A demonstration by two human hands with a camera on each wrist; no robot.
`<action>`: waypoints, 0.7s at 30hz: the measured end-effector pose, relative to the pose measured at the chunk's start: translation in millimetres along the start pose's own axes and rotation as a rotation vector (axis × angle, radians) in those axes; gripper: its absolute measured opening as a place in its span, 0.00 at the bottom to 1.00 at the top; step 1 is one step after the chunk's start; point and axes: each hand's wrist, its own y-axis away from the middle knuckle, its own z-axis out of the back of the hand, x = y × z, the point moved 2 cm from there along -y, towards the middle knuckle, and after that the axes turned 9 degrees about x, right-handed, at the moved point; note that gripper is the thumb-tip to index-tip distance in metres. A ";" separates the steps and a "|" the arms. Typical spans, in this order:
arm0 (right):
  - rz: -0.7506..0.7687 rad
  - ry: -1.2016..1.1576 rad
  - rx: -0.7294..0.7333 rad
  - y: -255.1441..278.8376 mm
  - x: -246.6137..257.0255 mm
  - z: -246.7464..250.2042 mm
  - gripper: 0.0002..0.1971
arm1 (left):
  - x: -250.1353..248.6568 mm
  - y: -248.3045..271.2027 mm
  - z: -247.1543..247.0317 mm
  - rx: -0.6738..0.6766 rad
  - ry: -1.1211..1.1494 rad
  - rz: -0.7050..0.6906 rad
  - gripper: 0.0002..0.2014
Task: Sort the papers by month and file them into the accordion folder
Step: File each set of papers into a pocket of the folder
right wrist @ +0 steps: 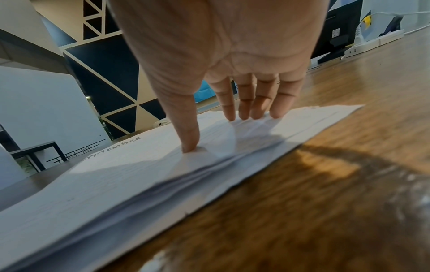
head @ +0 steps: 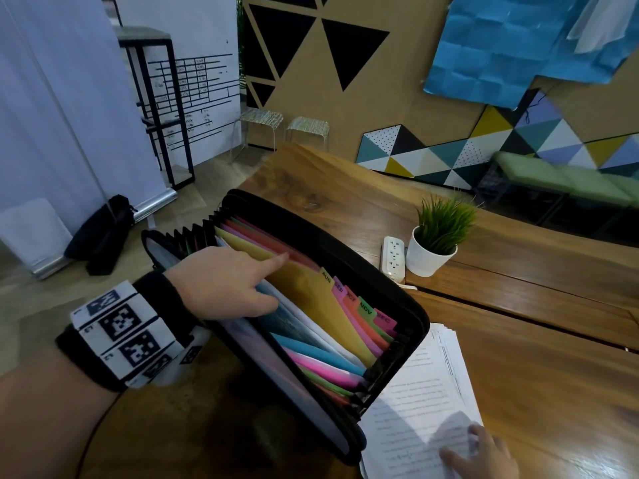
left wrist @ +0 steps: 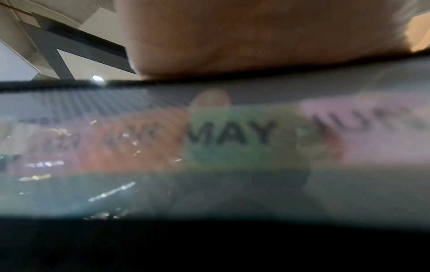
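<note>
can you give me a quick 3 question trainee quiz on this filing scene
1. True or false: the right hand presses straight fingers onto the paper stack lying on the wooden table.
2. Which tab stands nearest the left hand in the accordion folder? A) DEC B) AUG tab C) NOV
3. Fill in: beside the white power strip stands a potted ____.

Key: 1 true; 2 B; 3 plant
</note>
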 end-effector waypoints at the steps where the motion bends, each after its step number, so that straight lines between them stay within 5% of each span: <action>1: 0.000 -0.002 0.002 -0.2 0.5 0.1 0.39 | 0.5 -0.3 -0.2 0.005 0.002 -0.007 0.35; 9: -0.018 0.014 0.023 -1.8 -1.6 -2.3 0.39 | 1.5 -2.6 -1.3 -0.028 -0.010 -0.071 0.29; 13: -0.023 -0.022 0.080 -5.1 -2.6 -3.3 0.40 | 7.2 -6.4 -1.0 -0.180 -0.025 -0.137 0.38; 16: -0.023 -0.041 0.093 -8.0 -5.9 -5.9 0.41 | 6.3 -3.2 3.7 -0.267 0.015 -0.255 0.31; 18: -0.049 -0.005 0.091 -6.4 -5.4 -4.5 0.38 | 3.2 -4.9 3.5 -0.205 -0.021 -0.315 0.22; 21: -0.080 0.019 0.072 -6.7 -4.2 0.1 0.41 | 9.7 -11.2 3.3 -0.118 0.047 -0.244 0.29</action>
